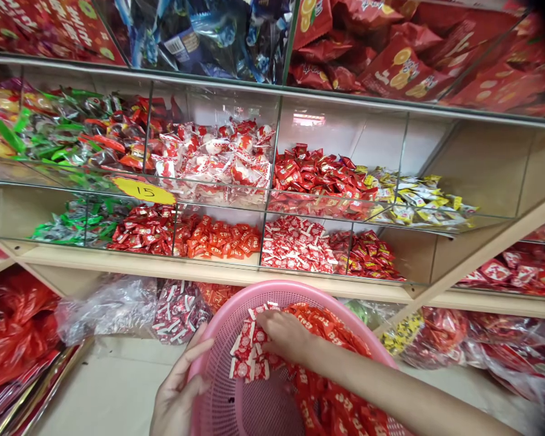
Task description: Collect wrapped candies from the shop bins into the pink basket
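Observation:
A pink plastic basket (221, 327) is held in front of me, tilted so its inside shows. My left hand (180, 383) grips its left rim, thumb inside the wall. Inside the basket, my right hand (285, 334) is curled over red-and-white wrapped candies (249, 351) heaped at the far left; its fingertips are partly hidden among them. Orange-red wrapped candies (329, 390) fill the right side, partly covered by my right forearm. Between the two heaps, part of the basket's mesh bottom is bare.
Beyond the basket stands a shelf with clear-walled bins. One bin holds similar red-and-white candies (297, 245), beside a bin of orange-red candies (224, 238). A yellow price tag (144, 191) reads 15. Plastic bags of candy (181, 310) lie under the wooden ledge (131, 261).

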{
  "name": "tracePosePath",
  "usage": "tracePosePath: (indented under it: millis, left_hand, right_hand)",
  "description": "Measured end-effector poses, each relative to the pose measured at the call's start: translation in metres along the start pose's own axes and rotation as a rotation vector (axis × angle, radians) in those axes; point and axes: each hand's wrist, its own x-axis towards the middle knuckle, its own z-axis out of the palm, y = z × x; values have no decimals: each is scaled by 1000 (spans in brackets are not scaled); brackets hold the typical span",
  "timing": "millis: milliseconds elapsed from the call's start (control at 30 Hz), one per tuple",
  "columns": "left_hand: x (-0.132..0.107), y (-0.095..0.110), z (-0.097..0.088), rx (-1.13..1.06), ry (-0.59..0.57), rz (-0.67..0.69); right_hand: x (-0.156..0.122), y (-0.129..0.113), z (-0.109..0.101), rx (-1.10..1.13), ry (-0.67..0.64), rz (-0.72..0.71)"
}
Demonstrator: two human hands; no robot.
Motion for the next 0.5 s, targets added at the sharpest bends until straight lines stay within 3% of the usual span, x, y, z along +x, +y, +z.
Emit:
tracePosePath:
  millis: [300, 500]
  left_hand:
    - [1, -1, -1, 11, -15, 0]
    - [2, -4, -3, 18, -20, 16]
  right_hand:
    - [-4, -2, -5, 1, 23, 19]
    - [-5, -12, -10, -75, 105, -14]
